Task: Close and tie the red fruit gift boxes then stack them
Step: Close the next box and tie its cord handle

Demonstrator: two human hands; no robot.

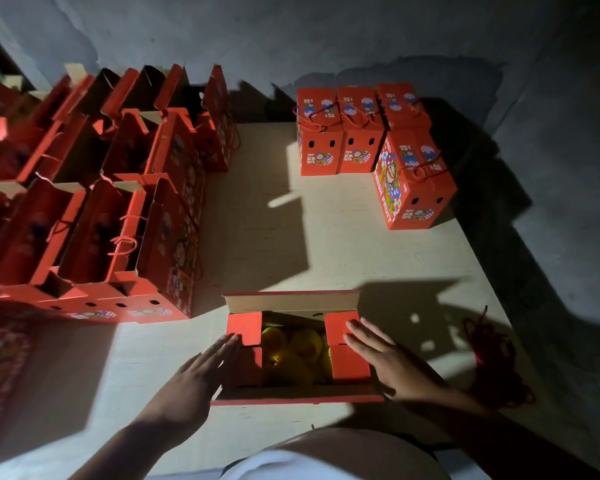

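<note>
Red cord pile (492,362) right | open boxes (94,209) left — perhaps unfilled

A pale board (326,244) lies flat on a grey concrete floor (551,237), lit in bright patches and crossed by hard dark shadows. Behind it, at the far side, rises a rough grey wall (291,36) with patchy, peeling plaster.

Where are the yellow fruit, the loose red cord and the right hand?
yellow fruit (293,351), head view, on a fruit's skin.
loose red cord (492,362), head view, on the bundle's middle.
right hand (392,365), head view, on its back.
</note>
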